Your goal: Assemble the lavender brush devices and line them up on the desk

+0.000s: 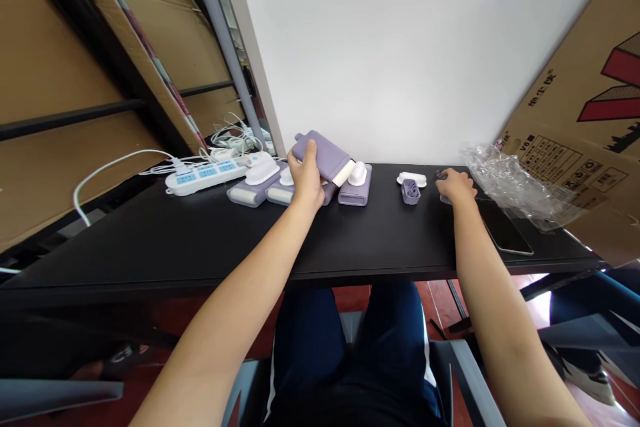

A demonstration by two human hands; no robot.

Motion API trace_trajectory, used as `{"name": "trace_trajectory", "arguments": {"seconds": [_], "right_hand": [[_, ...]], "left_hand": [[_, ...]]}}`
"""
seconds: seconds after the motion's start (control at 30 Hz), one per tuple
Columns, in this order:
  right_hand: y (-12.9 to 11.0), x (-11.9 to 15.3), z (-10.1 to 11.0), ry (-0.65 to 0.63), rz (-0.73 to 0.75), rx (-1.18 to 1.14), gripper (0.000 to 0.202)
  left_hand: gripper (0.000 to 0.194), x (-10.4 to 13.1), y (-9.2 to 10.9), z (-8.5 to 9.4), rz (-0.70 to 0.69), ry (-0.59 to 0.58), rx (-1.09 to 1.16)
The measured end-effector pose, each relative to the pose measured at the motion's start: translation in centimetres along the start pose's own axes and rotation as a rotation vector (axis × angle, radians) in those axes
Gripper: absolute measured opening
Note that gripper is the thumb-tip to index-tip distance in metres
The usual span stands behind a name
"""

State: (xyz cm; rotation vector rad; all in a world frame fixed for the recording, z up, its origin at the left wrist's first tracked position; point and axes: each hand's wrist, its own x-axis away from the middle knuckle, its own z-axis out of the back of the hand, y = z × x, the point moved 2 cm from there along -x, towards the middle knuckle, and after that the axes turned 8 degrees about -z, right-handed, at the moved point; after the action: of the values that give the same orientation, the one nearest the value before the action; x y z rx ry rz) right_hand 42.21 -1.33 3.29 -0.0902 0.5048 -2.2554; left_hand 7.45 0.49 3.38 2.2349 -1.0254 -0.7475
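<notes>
My left hand point(306, 177) is closed round a purple box-shaped device point(323, 155) with a white end, holding it tilted above the table. Below and beside it lie similar purple devices, one at the left point(254, 192) and one at the right point(361, 195), with white rounded pieces on top. My right hand point(456, 185) rests low over the table on the right, its fingers bent round a small dark and clear thing that is mostly hidden. Left of that hand sit a coiled purple strap point(411, 191) and a white oval piece point(413, 179).
A white power strip point(205, 177) with blue sockets and tangled cables lies at the left of the black table point(200, 240). At right are a dark phone-like slab point(507, 230), crumpled clear plastic point(520, 180) and a cardboard box point(575, 120). A white wall point(390, 53) stands behind.
</notes>
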Motion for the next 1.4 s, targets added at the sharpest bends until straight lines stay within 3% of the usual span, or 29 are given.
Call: {"name": "trace_trajectory", "arguments": {"seconds": [0.27, 0.4, 0.5, 0.57, 0.67, 0.73, 0.83, 1.07, 1.17, 1.4], "right_hand": [[0.1, -1.8, -2.2, -0.124, 0.135, -0.027, 0.07], [0.0, -1.5, -1.9, -0.125, 0.106, -0.02, 0.071], [-1.0, -0.2, -0.9, -0.007, 0.139, -0.225, 0.063], [-2.1, 0.9, -0.4, -0.014, 0.24, -0.486, 0.061], [-4.0, 3.0, -0.5, -0.147, 0.373, -0.806, 0.063], [-5.1, 4.5, -0.8, -0.231, 0.437, -0.927, 0.062], [-6.3, 6.7, -1.5, -0.454, 0.508, -1.027, 0.057], [-7.2, 9.2, -2.6, -0.802, 0.456, -1.227, 0.054], [-7.4, 9.7, -2.9, -0.883, 0.444, -1.29, 0.054], [-7.9, 10.2, -3.4, -0.927, 0.474, -1.364, 0.056]], "left_hand": [[0.041, 0.3, 0.3, 0.0, -0.002, -0.047, -0.08], [0.042, 0.3, 0.4, 0.1, 0.0, -0.034, -0.096], [0.045, 0.1, 0.3, 0.2, 0.004, -0.033, -0.096], [0.048, 0.0, 0.2, 0.1, 0.001, -0.056, -0.101], [0.052, 0.1, 0.1, 0.1, -0.013, -0.094, -0.093], [0.054, 0.3, 0.2, 0.0, 0.0, -0.114, -0.086], [0.055, 0.7, 0.3, -0.1, 0.063, -0.145, -0.058], [0.052, 1.4, 0.2, -0.5, 0.141, -0.215, -0.02], [0.054, 1.8, -0.1, -0.6, 0.137, -0.268, -0.018], [0.055, 2.9, -0.5, -0.9, 0.122, -0.355, -0.054]]}}
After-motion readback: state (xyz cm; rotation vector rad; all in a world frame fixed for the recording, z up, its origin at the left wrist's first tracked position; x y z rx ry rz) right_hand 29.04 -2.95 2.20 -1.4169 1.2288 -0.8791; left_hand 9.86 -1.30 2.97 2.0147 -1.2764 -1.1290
